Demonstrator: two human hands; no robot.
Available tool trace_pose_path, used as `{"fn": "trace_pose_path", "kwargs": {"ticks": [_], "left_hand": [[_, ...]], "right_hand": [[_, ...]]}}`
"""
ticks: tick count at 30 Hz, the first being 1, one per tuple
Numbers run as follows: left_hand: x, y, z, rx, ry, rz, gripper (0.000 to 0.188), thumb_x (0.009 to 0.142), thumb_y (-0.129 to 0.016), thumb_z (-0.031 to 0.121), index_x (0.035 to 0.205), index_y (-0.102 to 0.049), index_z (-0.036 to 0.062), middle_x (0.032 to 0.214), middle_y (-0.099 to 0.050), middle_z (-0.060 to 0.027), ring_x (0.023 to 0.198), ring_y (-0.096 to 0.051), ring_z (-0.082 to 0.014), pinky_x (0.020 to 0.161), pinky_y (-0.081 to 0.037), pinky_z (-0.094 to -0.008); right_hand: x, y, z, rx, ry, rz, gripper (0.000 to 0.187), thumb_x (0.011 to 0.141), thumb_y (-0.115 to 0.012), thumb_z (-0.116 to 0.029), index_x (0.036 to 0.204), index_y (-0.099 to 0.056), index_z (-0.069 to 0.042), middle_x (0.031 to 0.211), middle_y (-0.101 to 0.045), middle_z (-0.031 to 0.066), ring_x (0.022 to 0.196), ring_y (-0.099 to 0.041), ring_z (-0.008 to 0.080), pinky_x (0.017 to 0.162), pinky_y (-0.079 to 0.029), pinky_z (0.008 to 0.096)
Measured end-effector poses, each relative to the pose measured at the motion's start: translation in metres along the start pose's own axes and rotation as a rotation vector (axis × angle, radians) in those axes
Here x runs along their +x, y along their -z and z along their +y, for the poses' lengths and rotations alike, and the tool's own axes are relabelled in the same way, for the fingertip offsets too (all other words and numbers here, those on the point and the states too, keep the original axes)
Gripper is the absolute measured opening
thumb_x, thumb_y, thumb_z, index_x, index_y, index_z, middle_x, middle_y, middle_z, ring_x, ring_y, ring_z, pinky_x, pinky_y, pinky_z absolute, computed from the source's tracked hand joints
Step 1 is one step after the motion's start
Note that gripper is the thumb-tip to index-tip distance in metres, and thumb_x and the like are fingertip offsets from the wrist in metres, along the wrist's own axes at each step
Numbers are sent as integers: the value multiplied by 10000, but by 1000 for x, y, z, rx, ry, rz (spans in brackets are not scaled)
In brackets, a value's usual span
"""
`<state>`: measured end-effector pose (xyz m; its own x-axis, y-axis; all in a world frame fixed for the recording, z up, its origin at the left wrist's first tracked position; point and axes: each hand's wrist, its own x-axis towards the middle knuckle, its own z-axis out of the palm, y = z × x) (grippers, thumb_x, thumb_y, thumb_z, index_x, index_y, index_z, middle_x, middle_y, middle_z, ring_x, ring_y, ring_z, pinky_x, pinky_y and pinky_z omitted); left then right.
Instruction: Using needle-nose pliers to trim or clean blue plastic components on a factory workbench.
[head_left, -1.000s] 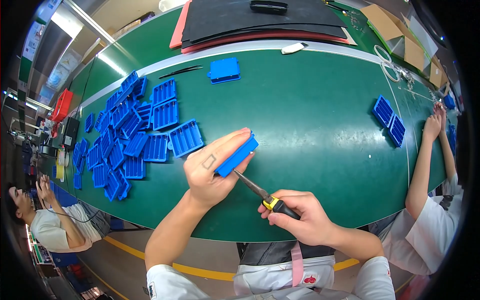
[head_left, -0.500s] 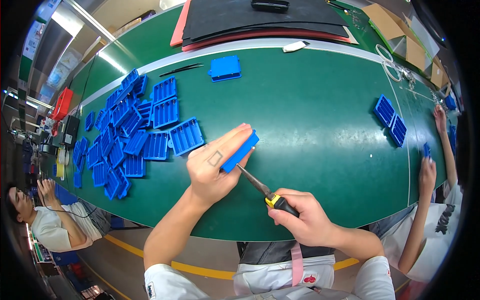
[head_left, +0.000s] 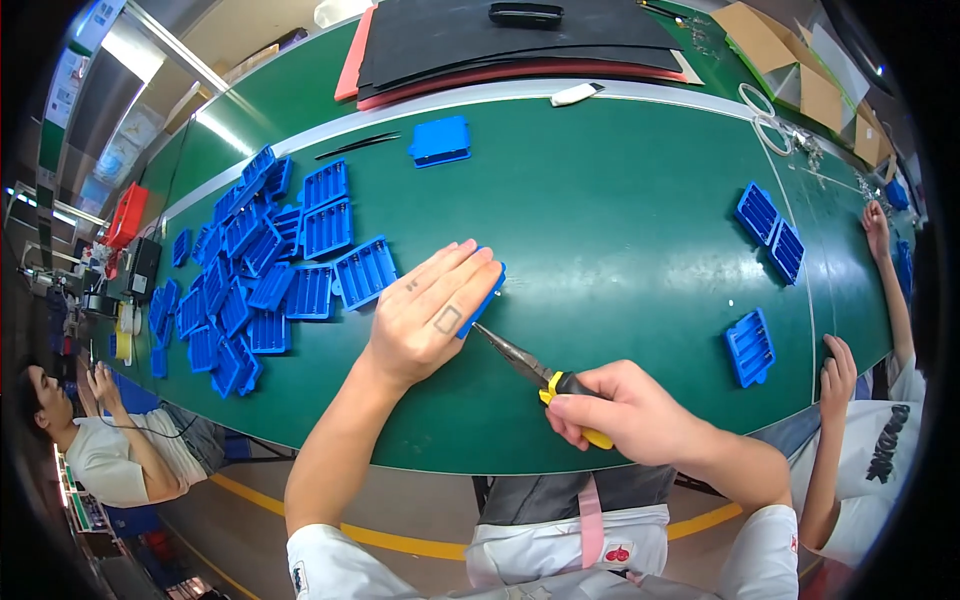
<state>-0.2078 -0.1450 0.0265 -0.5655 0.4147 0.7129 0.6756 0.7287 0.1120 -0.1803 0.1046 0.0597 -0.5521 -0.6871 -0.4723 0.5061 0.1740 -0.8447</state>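
Note:
My left hand (head_left: 422, 318) grips a blue battery case (head_left: 490, 296), its back turned up and covering most of the case, so only a narrow strip along the right shows. In my right hand (head_left: 638, 412) is a pair of long-nose pliers (head_left: 520, 358) with yellow and black handles. The pliers' tip lies right by the lower edge of the held case; whether it touches I cannot tell. Left of my left hand, one slotted blue case (head_left: 365, 273) lies at the border of a heap of similar cases (head_left: 240, 225).
A single blue case (head_left: 441, 140) lies farther back beside black tweezers (head_left: 357, 145). Black and pink sheets (head_left: 520, 50) are stacked at the far side, near a white tool (head_left: 577, 95). At right are joined cases (head_left: 771, 232), another case (head_left: 750, 347) and a co-worker's hand (head_left: 838, 378).
My left hand has rolled over, hiding more of the case. The pliers' handles have spread and my right hand has shifted slightly right. The co-worker's hand has released a blue case on the table.

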Motion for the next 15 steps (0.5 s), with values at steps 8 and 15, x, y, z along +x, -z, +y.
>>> {"fn": "trace_pose_path", "kwargs": {"ticks": [8,15], "left_hand": [[7,2,14,-360,252,69,306,654,-793,7,940,-713,77,955,-721,-73,921,-681,-276,820,-539,-382],[4,5,16,-421,282,64,267,671,-792,0,920,-704,38,893,-720,-88,851,-685,-256,742,-536,-321]], "right_hand": [[-16,18,3,-690,472,344,214,833,-665,-141,894,-615,58,826,-580,171,730,-583,334,656,-453,402],[-7,23,11,-1184,443,764,232,752,-737,-132,829,-597,37,1022,-546,155,952,-548,335,771,-475,437]]}}
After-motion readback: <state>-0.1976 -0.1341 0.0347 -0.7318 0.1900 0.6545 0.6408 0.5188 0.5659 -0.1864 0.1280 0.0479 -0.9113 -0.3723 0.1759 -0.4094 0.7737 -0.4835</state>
